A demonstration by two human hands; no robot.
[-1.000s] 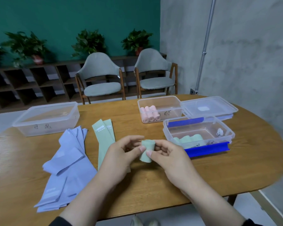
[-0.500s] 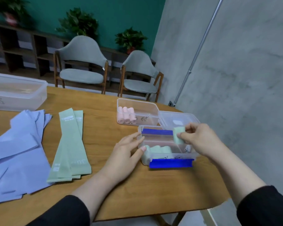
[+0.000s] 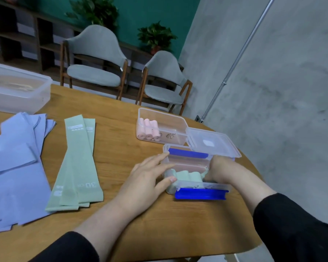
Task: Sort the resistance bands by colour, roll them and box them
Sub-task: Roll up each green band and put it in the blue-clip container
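Now the rolled pale-green resistance bands (image 3: 186, 176) lie side by side in the clear plastic box with blue clips (image 3: 199, 192), between my hands. My right hand (image 3: 219, 172) reaches into the box, fingers curled down on the end roll. My left hand (image 3: 150, 178) rests flat-fingered against the box's side. Beyond my left hand lie flat green bands (image 3: 78, 163).

A single head-worn wide-angle view looks forward and down across the worktop (image 3: 121, 152), tilted so the far edge slopes. It sits close over the hands (image 3: 148, 178), with forearms entering from the bottom. Chairs (image 3: 95, 59) and a grey wall (image 3: 273, 91) fill the upper frame.
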